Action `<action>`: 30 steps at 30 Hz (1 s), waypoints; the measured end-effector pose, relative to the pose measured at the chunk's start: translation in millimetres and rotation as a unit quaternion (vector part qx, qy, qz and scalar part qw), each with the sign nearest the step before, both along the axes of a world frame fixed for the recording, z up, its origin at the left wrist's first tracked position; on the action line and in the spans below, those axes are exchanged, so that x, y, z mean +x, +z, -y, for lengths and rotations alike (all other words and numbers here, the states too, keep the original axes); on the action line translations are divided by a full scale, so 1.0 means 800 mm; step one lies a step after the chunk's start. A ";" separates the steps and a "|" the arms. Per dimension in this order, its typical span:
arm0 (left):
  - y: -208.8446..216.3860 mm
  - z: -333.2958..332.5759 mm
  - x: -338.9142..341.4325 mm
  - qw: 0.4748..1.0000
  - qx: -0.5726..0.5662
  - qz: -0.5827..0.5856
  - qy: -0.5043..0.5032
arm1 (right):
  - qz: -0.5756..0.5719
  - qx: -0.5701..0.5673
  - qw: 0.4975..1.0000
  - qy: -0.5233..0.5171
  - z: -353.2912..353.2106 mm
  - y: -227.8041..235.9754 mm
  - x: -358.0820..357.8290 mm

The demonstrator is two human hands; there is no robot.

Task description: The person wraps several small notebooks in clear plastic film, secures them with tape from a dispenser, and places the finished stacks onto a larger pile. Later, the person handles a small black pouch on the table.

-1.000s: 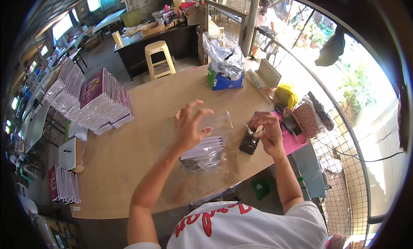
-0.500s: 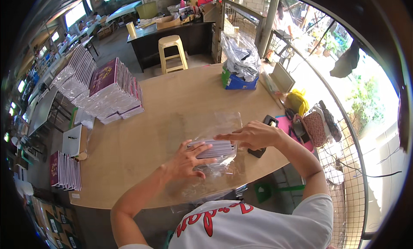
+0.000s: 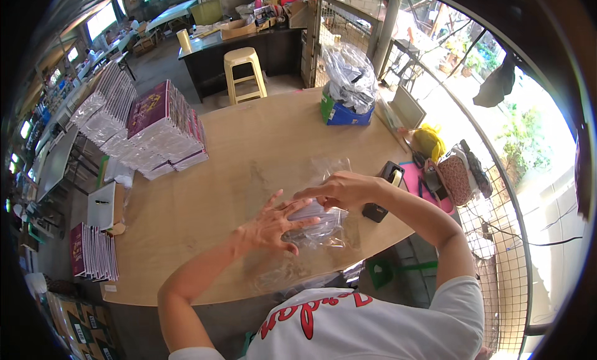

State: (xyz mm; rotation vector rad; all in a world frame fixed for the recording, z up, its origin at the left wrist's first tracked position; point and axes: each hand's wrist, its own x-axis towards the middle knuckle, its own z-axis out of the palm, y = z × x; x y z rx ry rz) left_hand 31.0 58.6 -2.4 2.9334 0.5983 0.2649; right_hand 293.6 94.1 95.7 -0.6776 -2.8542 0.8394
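A small stack of notebooks or booklets (image 3: 318,226) in clear plastic film lies in front of me near the table's front edge. My left hand (image 3: 273,228) rests flat on its left part, fingers spread. Reaching in from the right, my right hand (image 3: 345,189) has its index finger stretched out over the far side of the stack, close to the left fingertips. Its other fingers are partly bent and partly hidden. Loose clear film (image 3: 333,168) spreads around the bundle. A black tape dispenser (image 3: 375,212) stands just right of my right hand.
Tall piles of wrapped purple-covered booklets (image 3: 165,133) stand at the table's (image 3: 249,136) far left. A blue-green box (image 3: 348,114) stuffed with plastic sits at the back. Scissors (image 3: 418,156), a yellow bundle (image 3: 429,141) and a patterned pouch (image 3: 456,182) line the right edge.
My right hand has shifted left over the stack toward my left hand. The left hand has moved slightly right and farther onto the bundle, covering more of it.
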 end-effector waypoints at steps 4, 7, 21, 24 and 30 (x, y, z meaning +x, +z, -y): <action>-0.006 0.001 0.011 0.999 -0.036 0.005 -0.006 | 0.035 -0.004 0.999 0.014 -0.011 -0.044 -0.026; -0.004 0.011 0.011 1.000 -0.016 0.001 0.004 | 0.042 -0.027 0.999 0.014 -0.013 -0.066 -0.037; -0.011 0.063 0.089 0.946 0.147 0.251 0.144 | -0.066 -0.078 0.991 -0.086 -0.006 -0.065 -0.025; -0.038 0.066 0.051 0.982 0.111 0.154 0.000 | -0.085 -0.088 0.988 -0.089 -0.004 -0.067 -0.021; 0.033 0.106 0.032 0.971 -0.042 0.225 0.069 | -0.108 -0.083 0.988 -0.078 -0.006 -0.069 -0.017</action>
